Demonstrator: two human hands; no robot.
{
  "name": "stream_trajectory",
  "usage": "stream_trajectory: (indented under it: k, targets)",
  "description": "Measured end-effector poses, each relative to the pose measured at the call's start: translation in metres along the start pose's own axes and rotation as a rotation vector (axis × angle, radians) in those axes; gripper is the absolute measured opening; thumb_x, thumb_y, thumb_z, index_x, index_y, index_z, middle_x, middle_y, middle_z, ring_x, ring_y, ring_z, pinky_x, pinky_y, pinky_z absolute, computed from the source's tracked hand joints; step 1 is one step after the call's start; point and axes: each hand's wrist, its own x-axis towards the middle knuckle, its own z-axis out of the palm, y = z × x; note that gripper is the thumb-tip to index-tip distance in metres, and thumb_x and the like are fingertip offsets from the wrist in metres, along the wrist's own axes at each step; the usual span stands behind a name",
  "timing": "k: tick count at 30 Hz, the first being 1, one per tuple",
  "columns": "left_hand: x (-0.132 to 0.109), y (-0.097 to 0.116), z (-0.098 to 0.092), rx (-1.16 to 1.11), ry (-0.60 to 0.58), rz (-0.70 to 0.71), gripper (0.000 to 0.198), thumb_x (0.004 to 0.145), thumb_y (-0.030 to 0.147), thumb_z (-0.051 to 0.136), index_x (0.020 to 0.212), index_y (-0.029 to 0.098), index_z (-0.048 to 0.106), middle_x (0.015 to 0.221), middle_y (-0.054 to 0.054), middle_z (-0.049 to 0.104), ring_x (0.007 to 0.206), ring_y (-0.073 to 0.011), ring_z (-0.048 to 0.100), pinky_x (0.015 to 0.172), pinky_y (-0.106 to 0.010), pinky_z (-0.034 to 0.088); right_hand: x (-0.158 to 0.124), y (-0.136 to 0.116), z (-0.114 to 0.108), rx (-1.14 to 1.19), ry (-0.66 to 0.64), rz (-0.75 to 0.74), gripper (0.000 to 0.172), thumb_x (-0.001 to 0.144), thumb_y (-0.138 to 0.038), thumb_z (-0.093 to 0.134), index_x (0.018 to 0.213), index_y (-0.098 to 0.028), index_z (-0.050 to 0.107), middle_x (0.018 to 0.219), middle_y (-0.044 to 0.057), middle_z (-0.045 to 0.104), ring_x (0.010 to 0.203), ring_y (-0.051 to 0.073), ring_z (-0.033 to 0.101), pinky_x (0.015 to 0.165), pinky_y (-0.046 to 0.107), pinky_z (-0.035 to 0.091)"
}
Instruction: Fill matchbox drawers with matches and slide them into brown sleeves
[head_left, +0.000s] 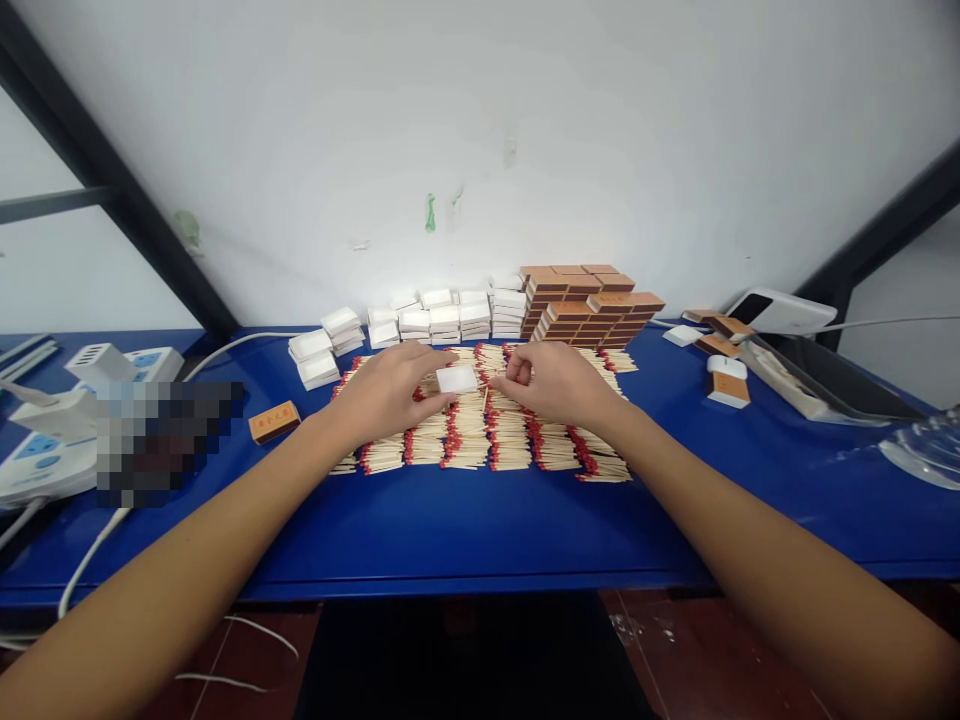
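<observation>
My left hand (386, 393) rests over rows of red-tipped matches (480, 435) laid out on the blue table (480, 530). Its fingers hold a small white matchbox tray (457, 379). My right hand (553, 383) is beside the tray, its fingers curled and pinched over the matches; what they grip is too small to make out. Behind the matches stand stacks of white trays (442, 315) and a pile of brown matchbox sleeves (589, 303).
One brown box (274, 421) lies left of my left arm. White power strips (52, 430) and cables lie at the far left. More boxes (726, 382), a white device (784, 312) and a dark tray (832, 385) are at the right. A white wall rises behind.
</observation>
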Motion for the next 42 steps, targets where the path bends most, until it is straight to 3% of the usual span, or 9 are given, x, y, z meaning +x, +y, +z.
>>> stream_trajectory:
  k: [3,11,29,37,42]
  targets:
    - [0.0,0.001,0.0,0.01,0.001,-0.007,0.047,0.102,0.041,0.07,0.141,0.015,0.066,0.12,-0.014,0.077,0.111,-0.0303,0.071,0.091,-0.043,0.058,-0.001,-0.005,0.0,-0.038,-0.013,0.035,0.031,0.089,-0.046,0.073,0.071,-0.023,0.061,0.076,0.002,0.073,0.072,0.019,0.062,0.061,0.033,0.036]
    - [0.0,0.0,0.0,0.035,0.012,0.004,0.047,0.102,0.042,0.07,0.139,0.014,0.066,0.117,-0.014,0.076,0.107,-0.0299,0.071,0.089,-0.042,0.058,-0.001,-0.008,0.002,-0.057,-0.064,0.04,0.023,0.086,-0.028,0.07,0.066,-0.023,0.059,0.07,0.003,0.073,0.066,0.019,0.063,0.057,0.033,0.035]
    - [-0.001,0.002,0.001,0.009,-0.018,-0.014,0.046,0.102,0.04,0.069,0.141,0.016,0.065,0.123,-0.015,0.076,0.114,-0.0297,0.072,0.093,-0.042,0.058,0.0,0.001,0.005,-0.06,-0.069,-0.044,0.021,0.086,-0.023,0.067,0.066,-0.024,0.059,0.069,0.003,0.068,0.067,0.021,0.059,0.062,0.034,0.033]
    - [-0.001,0.003,0.0,0.005,-0.015,-0.014,0.047,0.102,0.041,0.07,0.142,0.017,0.064,0.123,-0.014,0.076,0.114,-0.0301,0.072,0.093,-0.042,0.058,0.0,0.001,-0.003,0.121,0.001,-0.258,0.015,0.098,-0.031,0.06,0.085,-0.022,0.062,0.09,0.006,0.068,0.08,0.02,0.058,0.069,0.031,0.039]
    - [-0.001,0.006,0.001,0.003,0.018,0.014,0.048,0.102,0.042,0.07,0.144,0.019,0.062,0.119,-0.013,0.077,0.108,-0.0283,0.072,0.089,-0.04,0.058,-0.005,-0.007,-0.001,0.154,-0.003,-0.351,0.007,0.098,-0.024,0.06,0.092,-0.022,0.062,0.096,0.005,0.067,0.085,0.02,0.06,0.074,0.03,0.041]
